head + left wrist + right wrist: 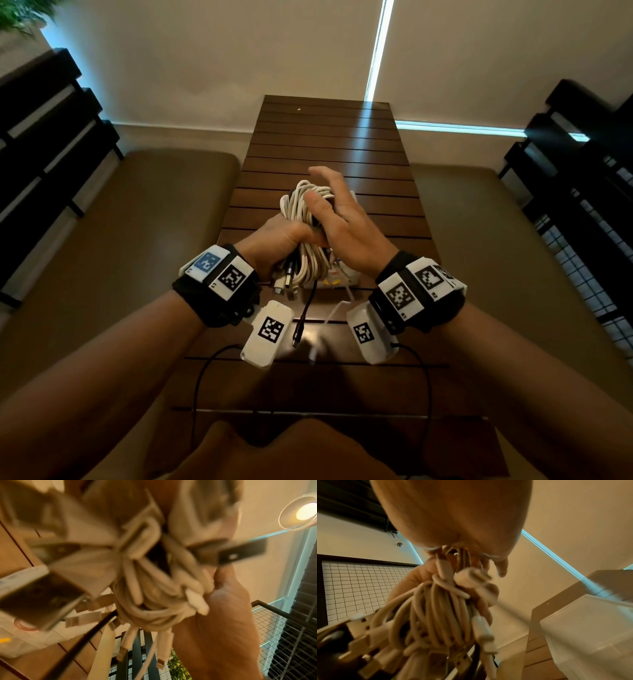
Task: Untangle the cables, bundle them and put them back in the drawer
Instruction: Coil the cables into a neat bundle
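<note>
The translucent white plastic drawer box (pixel 346 274) sits mostly hidden behind the hands, its contents unreadable. The left hand (pixel 277 240) grips the coiled bundle of white cables (pixel 301 205) above it; the right hand (pixel 342 222), fingers spread, touches the bundle's 3 o'clock side. Below lies a dark slatted wooden table (pixel 325 137).
</note>
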A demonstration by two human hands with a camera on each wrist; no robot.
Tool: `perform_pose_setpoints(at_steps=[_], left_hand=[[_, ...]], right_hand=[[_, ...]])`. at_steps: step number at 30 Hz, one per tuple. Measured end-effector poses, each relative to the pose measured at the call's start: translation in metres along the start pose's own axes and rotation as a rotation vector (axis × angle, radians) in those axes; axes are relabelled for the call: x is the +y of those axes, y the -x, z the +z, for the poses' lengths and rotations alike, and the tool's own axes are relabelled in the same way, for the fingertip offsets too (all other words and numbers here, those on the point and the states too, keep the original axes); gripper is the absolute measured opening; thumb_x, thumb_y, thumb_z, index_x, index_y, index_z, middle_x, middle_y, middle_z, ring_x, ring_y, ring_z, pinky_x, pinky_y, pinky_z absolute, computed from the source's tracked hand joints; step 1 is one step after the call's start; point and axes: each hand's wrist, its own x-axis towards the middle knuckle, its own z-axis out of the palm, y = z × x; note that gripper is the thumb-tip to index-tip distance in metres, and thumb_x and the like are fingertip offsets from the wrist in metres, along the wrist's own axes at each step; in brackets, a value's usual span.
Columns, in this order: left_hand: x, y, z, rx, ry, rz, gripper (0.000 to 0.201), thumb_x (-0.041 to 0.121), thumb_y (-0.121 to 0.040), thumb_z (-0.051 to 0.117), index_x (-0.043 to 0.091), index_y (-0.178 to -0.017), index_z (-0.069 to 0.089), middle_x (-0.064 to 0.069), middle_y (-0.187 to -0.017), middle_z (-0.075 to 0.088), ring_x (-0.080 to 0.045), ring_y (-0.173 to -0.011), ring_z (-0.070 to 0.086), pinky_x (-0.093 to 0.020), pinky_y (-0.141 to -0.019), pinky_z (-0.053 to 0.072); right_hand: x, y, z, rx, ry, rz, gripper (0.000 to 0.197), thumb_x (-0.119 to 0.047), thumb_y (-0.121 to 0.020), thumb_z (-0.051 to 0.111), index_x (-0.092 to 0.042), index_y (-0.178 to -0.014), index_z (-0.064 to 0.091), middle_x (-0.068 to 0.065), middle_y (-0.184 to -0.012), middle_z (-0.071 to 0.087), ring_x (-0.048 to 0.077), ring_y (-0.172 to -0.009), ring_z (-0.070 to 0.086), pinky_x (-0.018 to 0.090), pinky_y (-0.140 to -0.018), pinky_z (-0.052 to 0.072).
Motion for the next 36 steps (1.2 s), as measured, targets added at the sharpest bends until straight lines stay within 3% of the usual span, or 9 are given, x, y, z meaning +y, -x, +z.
perform_pose_setpoints(at_steps=[5, 10, 13, 16, 20, 23, 25, 31, 36], left_hand=[[-0.004, 0.0, -0.002, 0.01, -0.008, -0.014, 0.023, -0.013, -0.082, 0.049, 0.002, -0.095, 0.061, -0.013, -0.071, 0.066, -0.024, -0.062, 0.066, -0.033, -0.057, 0.057], [-0.024, 0.0, 0.003, 0.134, 0.107, -0.101, 0.011, -0.005, -0.082, 0.056, -0.001, -0.09, 0.062, -0.016, -0.072, 0.066, -0.026, -0.061, 0.067, -0.032, -0.055, 0.055], [-0.03, -0.005, -0.002, 0.114, 0.315, -0.151, 0.011, 0.009, -0.083, 0.059, -0.001, -0.088, 0.062, -0.017, -0.076, 0.061, -0.024, -0.062, 0.065, -0.034, -0.057, 0.056], [-0.029, -0.01, -0.01, 0.075, 0.5, -0.231, 0.017, 0.021, -0.084, 0.057, 0.004, -0.079, 0.059, -0.011, -0.072, 0.06, -0.022, -0.066, 0.061, -0.034, -0.067, 0.054], [-0.024, -0.008, -0.022, 0.156, 0.643, -0.197, 0.029, 0.021, -0.088, 0.052, 0.007, -0.065, 0.063, -0.01, -0.068, 0.065, -0.021, -0.069, 0.065, -0.034, -0.073, 0.055], [-0.018, -0.009, -0.034, 0.209, 0.711, -0.152, 0.038, 0.022, -0.093, 0.05, 0.005, -0.067, 0.072, -0.009, -0.078, 0.071, -0.022, -0.091, 0.063, -0.041, -0.102, 0.043], [-0.016, -0.01, -0.038, 0.236, 0.733, -0.153, 0.034, 0.022, -0.091, 0.054, 0.004, -0.07, 0.073, -0.01, -0.085, 0.068, -0.025, -0.1, 0.059, -0.044, -0.109, 0.038], [-0.023, -0.015, -0.036, 0.333, 0.816, -0.1, 0.032, 0.024, -0.091, 0.057, 0.008, -0.064, 0.06, -0.005, -0.076, 0.057, -0.019, -0.078, 0.058, -0.036, -0.081, 0.055], [-0.034, -0.02, -0.039, 0.51, 0.68, -0.077, 0.02, 0.021, -0.083, 0.07, 0.009, -0.073, 0.058, -0.006, -0.071, 0.061, -0.019, -0.061, 0.063, -0.036, -0.06, 0.054]], right_hand=[[0.011, 0.005, 0.009, 0.026, -0.11, 0.032, 0.045, -0.033, -0.103, 0.039, -0.022, -0.146, 0.032, -0.006, -0.133, 0.051, 0.007, -0.124, 0.049, 0.037, -0.11, 0.039], [0.018, 0.009, 0.006, -0.108, -0.054, 0.106, 0.052, -0.044, -0.103, 0.023, -0.035, -0.153, 0.008, -0.006, -0.135, 0.05, 0.006, -0.132, 0.036, 0.025, -0.11, 0.023], [0.032, 0.018, 0.009, -0.193, -0.041, 0.169, 0.058, -0.052, -0.1, 0.018, -0.031, -0.153, 0.007, -0.001, -0.157, 0.027, 0.01, -0.143, 0.024, 0.031, -0.117, 0.02], [0.047, 0.027, 0.012, -0.191, -0.081, 0.158, 0.049, -0.044, -0.101, 0.028, -0.02, -0.141, 0.042, -0.008, -0.123, 0.06, -0.004, -0.111, 0.055, 0.026, -0.097, 0.044], [0.066, 0.036, 0.003, -0.088, -0.183, 0.147, 0.027, -0.032, -0.101, 0.038, -0.021, -0.109, 0.062, -0.001, -0.08, 0.066, 0.0, -0.065, 0.061, 0.014, -0.06, 0.045], [0.092, 0.043, 0.003, 0.04, -0.087, 0.118, 0.026, -0.018, -0.102, 0.042, -0.009, -0.105, 0.066, 0.004, -0.068, 0.059, 0.004, -0.061, 0.057, 0.018, -0.062, 0.048], [0.101, 0.046, 0.008, 0.076, -0.068, 0.193, 0.026, -0.016, -0.102, 0.043, -0.006, -0.103, 0.067, 0.001, -0.066, 0.055, -0.001, -0.055, 0.052, 0.015, -0.059, 0.044], [0.081, 0.062, 0.027, -0.262, 0.234, 0.212, 0.029, -0.026, -0.101, 0.045, -0.024, -0.076, 0.058, -0.006, -0.065, 0.055, 0.003, -0.056, 0.051, 0.024, -0.059, 0.043], [0.046, 0.061, 0.018, -0.277, 0.352, 0.038, 0.027, -0.036, -0.092, 0.06, -0.011, -0.083, 0.066, 0.006, -0.072, 0.063, 0.015, -0.065, 0.055, 0.032, -0.062, 0.043]])
